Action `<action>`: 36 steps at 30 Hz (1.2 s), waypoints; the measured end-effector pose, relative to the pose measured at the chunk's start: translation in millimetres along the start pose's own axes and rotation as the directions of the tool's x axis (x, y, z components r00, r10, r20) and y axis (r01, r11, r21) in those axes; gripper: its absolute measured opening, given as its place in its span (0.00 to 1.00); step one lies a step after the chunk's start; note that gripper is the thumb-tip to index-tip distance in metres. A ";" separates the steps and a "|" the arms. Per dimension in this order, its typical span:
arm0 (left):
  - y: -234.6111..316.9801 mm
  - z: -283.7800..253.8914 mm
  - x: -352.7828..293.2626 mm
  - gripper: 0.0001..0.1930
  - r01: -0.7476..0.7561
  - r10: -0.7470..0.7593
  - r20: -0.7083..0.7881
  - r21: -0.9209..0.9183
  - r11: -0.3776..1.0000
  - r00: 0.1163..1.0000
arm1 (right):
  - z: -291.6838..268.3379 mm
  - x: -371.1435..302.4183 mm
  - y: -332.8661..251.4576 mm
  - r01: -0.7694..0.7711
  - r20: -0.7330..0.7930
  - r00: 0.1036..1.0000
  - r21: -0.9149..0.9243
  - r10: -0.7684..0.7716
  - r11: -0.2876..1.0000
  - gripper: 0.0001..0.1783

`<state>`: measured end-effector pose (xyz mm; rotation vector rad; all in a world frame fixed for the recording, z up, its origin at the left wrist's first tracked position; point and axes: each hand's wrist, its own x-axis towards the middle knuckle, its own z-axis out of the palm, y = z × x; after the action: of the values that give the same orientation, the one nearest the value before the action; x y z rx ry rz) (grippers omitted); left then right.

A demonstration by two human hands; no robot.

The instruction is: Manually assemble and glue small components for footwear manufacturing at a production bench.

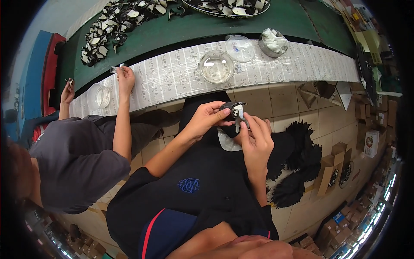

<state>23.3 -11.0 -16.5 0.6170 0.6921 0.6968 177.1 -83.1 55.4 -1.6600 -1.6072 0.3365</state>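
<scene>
Above my lap, my left hand (206, 119) grips a small curved black piece with a pale inside (233, 108), which looks like a shoe part. Its thumb lies along the near side. My right hand (258, 140) pinches a grey strip or flap (239, 122) at the piece's right side; whether this is joined to the piece I cannot tell. Beyond my hands, on the narrow covered bench (172, 73), stands a round clear bowl (217, 67). A clear plastic dish (240, 48) and a round tin of white wads (273, 42) are right of it.
Loose black-and-white pieces (103, 36) lie heaped on the green table (172, 30), with more in a wide basket (233, 15). At left a co-worker (82, 164) handles small items beside a plastic tub (98, 96). Black fringed material (293, 185) and cardboard boxes (328, 175) are on the right.
</scene>
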 end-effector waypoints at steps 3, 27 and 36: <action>-0.4 -0.9 0.7 0.14 -0.009 0.009 0.003 -0.003 1.000 1.000 | 0.0 0.2 0.4 -0.004 0.028 1.000 0.006 0.004 1.000 0.14; 5.3 -2.8 -2.3 0.15 0.023 -0.022 0.017 -0.102 0.994 1.000 | -13.9 2.8 24.7 -0.160 -0.172 0.975 -0.096 0.142 0.982 0.14; 21.5 5.8 -15.9 0.18 0.132 -0.107 0.133 -0.194 0.972 0.985 | -17.3 -14.3 101.1 -0.383 -0.176 0.907 0.035 0.383 0.923 0.10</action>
<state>10.8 -11.1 7.9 0.4231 0.5326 0.6034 259.5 -91.4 -6.7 -1.9469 -1.1424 0.3698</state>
